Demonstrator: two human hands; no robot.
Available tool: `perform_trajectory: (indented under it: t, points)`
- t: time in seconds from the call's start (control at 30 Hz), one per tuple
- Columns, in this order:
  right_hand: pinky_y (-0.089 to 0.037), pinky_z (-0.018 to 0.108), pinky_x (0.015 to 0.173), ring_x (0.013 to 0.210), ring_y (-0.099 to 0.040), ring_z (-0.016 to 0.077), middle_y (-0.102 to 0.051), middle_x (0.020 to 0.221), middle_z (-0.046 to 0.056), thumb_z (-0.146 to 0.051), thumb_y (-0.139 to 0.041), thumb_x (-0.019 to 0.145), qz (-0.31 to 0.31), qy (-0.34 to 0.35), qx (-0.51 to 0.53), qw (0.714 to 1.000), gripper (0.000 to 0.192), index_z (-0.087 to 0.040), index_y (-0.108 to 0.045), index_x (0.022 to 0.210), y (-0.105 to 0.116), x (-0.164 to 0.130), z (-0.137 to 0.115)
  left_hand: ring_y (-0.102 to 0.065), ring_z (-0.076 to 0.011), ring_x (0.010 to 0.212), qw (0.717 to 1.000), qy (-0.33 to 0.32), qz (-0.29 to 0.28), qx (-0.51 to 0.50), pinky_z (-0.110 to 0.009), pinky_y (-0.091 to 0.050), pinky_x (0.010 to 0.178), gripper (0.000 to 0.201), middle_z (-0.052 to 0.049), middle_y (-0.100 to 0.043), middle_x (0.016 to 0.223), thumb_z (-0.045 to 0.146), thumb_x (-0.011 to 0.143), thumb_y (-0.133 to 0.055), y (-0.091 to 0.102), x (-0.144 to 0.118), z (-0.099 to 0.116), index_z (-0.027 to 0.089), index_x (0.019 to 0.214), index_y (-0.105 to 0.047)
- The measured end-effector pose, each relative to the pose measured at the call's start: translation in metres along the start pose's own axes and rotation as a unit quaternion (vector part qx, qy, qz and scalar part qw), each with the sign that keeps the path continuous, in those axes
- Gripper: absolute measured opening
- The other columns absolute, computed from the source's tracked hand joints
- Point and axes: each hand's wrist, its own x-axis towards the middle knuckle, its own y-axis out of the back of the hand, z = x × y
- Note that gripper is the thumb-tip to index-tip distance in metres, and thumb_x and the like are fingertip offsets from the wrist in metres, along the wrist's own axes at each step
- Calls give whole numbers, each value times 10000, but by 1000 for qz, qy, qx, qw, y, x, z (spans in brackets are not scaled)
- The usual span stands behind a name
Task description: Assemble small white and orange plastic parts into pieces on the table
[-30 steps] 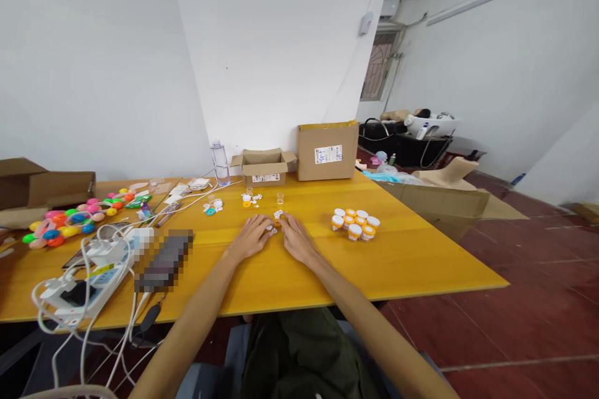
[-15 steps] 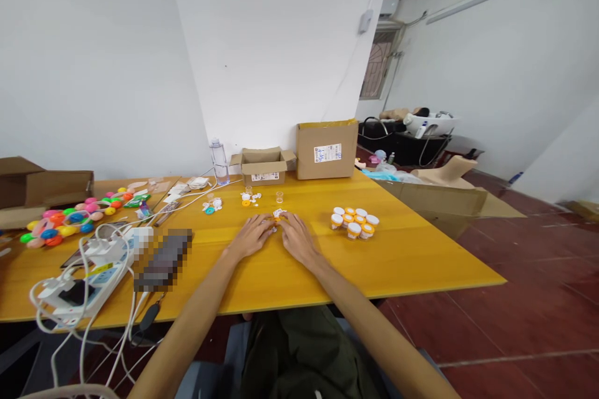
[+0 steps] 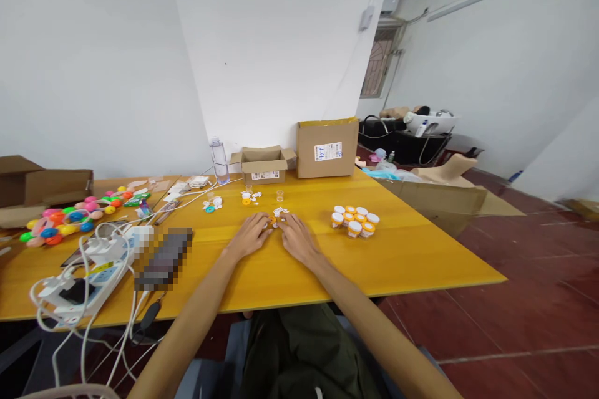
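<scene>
My left hand (image 3: 251,235) and my right hand (image 3: 298,238) rest close together at the middle of the table, fingers bent and fingertips nearly meeting. Between them is a small orange piece (image 3: 272,221), at the fingertips of my left hand. My right hand's fingers are closed beside it; what they pinch is hidden. Small white pieces (image 3: 280,212) lie just beyond the fingertips. Behind these stands a small clear cup (image 3: 279,196). Further left are loose white parts with an orange ring (image 3: 246,202), and others with a teal ring (image 3: 210,209).
To the right stands a cluster of small tubs (image 3: 354,228) with white and orange lids. An open carton (image 3: 263,171), a larger box (image 3: 326,165) and a bottle (image 3: 219,162) line the wall. A power strip (image 3: 105,283), cables, a phone (image 3: 163,260) and colourful balls (image 3: 77,216) occupy the left.
My fingertips have drawn slightly apart, and more of the orange piece shows between them. The white pieces beyond are a little more exposed. Other things have stayed put.
</scene>
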Motion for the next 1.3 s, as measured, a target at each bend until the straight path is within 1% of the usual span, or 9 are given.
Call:
perform_trajectory:
  t: [0.13,0.37,0.47,0.6,0.8,0.9,1.1,1.3]
  points:
    - [-476,372,975,1144,-554,225,-612,1256,90,-20,-472,821,0,-2,-2,1000,441,-249,-689,1129,0,0,0,-547,-233,1145,1000,-17,5,-6,-404,-445,1005,232,-61,-608,1211,280,961,-472,1,-1,0,278,1163,-586]
    - [-484,391,973,1110,-568,235,-634,1219,93,-7,-435,814,28,-18,6,999,458,-239,-689,1115,1,2,1,-522,-244,1178,1000,12,-12,9,-415,-427,990,232,-58,-594,1250,250,943,-496,5,-2,5,283,1155,-584]
    - [-494,390,947,1069,-583,232,-641,1208,91,-10,-416,837,29,-29,-4,999,432,-242,-701,1064,2,3,2,-529,-249,1173,1000,19,-2,6,-412,-428,984,234,-64,-597,1227,261,932,-515,5,-1,7,275,1159,-569]
    - [-491,371,921,1062,-589,227,-636,1226,90,-12,-435,855,11,-30,-28,999,409,-254,-705,1044,2,8,2,-545,-260,1148,999,39,18,16,-416,-437,978,252,-75,-593,1203,262,902,-548,4,-1,6,254,1154,-541]
    - [-499,342,888,1113,-580,228,-641,1209,112,-27,-494,861,-32,16,-82,996,384,-233,-674,1129,5,14,5,-595,-257,1028,993,93,32,57,-407,-468,930,202,-62,-612,1090,243,852,-587,4,-1,4,245,1051,-548]
    - [-498,327,891,1131,-574,217,-645,1220,116,-40,-487,882,-46,47,-116,991,353,-217,-674,1123,8,18,6,-603,-246,1001,992,109,35,61,-390,-477,911,148,-52,-625,1021,206,852,-564,4,0,3,246,995,-559]
    - [-501,328,884,1129,-583,218,-657,1213,120,-72,-478,921,-63,101,-139,983,292,-203,-690,1075,7,25,7,-605,-231,936,994,97,35,40,-372,-484,875,100,-44,-626,935,193,871,-532,4,1,3,240,945,-579]
    - [-490,345,895,1111,-588,227,-668,1186,116,-73,-480,926,-65,129,-134,980,278,-203,-692,1051,1,28,12,-591,-229,979,995,87,26,38,-368,-470,897,156,-49,-621,1001,187,863,-539,3,1,1,239,1001,-591]
